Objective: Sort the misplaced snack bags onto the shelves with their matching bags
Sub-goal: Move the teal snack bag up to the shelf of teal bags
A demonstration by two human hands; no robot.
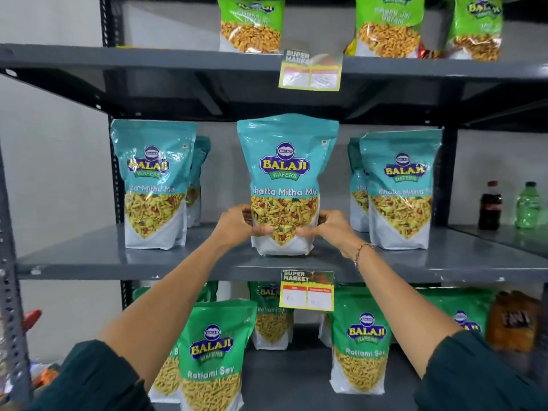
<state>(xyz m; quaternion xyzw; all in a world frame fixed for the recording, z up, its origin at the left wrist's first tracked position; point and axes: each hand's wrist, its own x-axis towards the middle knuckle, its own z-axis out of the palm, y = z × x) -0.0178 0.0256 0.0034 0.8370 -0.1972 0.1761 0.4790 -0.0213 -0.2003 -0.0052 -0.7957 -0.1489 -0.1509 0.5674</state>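
Two hands' fingers [261, 230] around an upright teal "Balaji Wafers Khatta Mitha Mix" bag [286, 185] on the middle shelf [118, 259].

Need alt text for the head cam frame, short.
Both hands, left hand and right hand, hold a teal snack bag upright on the middle shelf between matching teal bags; green bags fill the shelves above and below.

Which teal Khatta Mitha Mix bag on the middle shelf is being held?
The centre teal Khatta Mitha Mix bag, gripped low by the left hand and right hand; the others stand untouched to either side.
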